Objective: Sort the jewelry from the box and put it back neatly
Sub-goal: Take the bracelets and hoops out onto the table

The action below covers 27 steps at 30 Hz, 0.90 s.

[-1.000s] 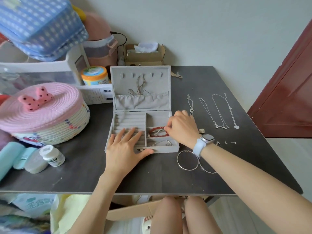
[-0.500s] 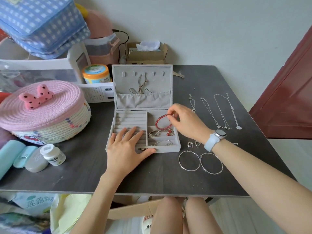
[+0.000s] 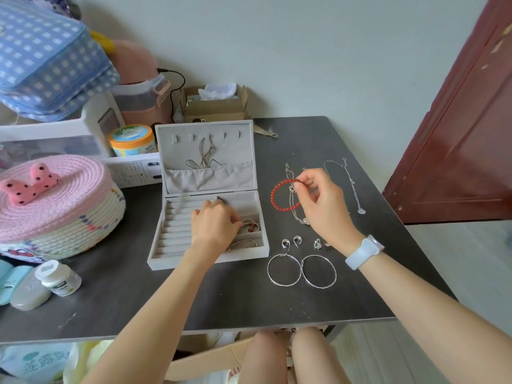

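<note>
The grey jewelry box [image 3: 171, 256] stands open on the dark table [image 3: 116, 306], lid upright with cords hanging inside. My right hand [image 3: 322, 202] pinches a red bead bracelet [image 3: 275, 199] and holds it above the table, right of the box, over some silver chains [image 3: 295, 214]. My left hand [image 3: 214, 224] reaches into the box's right compartments, fingertips on a small silver and red piece [image 3: 252, 225]; whether it grips it is unclear. A thin bangle [image 3: 243, 243] lies in the front compartment. Two large silver hoops [image 3: 302, 270] and small earrings [image 3: 291, 241] lie on the table.
A pink-lidded woven basket [image 3: 52, 206], a white pill bottle [image 3: 59, 277] and pastel cases [image 3: 16, 284] fill the left side. Storage bins, an orange-lidded jar [image 3: 131, 139] and a cardboard box [image 3: 214, 105] stand at the back. A long silver necklace [image 3: 353, 187] lies near the right edge.
My right hand has lifted the red bracelet out of the box and carried it right, over the chains. My left hand moved from the box's front edge into the right compartments.
</note>
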Each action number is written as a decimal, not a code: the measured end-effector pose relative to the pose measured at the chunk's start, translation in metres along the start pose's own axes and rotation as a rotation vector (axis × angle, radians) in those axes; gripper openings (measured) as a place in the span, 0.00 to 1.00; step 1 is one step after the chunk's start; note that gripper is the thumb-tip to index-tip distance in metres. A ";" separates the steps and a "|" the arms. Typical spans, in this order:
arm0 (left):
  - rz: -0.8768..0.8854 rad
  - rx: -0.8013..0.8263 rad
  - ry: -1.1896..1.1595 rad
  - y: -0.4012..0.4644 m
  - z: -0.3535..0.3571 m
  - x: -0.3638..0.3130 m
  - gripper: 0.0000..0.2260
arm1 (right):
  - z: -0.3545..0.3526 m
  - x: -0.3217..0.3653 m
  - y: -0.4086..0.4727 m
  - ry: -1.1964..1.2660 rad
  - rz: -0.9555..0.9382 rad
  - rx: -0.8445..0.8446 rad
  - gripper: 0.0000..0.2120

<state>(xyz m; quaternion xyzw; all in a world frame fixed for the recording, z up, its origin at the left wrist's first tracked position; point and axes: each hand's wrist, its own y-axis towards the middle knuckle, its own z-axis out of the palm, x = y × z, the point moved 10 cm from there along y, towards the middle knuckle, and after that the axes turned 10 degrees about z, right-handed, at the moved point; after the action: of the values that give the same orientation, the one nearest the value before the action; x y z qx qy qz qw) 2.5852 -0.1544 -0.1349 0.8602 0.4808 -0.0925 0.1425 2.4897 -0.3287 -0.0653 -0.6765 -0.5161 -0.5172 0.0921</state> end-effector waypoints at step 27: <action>-0.088 0.359 -1.557 -0.062 0.042 -0.187 0.07 | -0.150 -0.186 -0.038 -0.185 0.592 -0.064 0.08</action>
<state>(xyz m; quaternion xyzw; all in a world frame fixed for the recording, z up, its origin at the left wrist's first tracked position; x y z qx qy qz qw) 2.4340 -0.2874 -0.1292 0.5387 0.2545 -0.7479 0.2927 2.3813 -0.5221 -0.1614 -0.8440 -0.2863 -0.4203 0.1702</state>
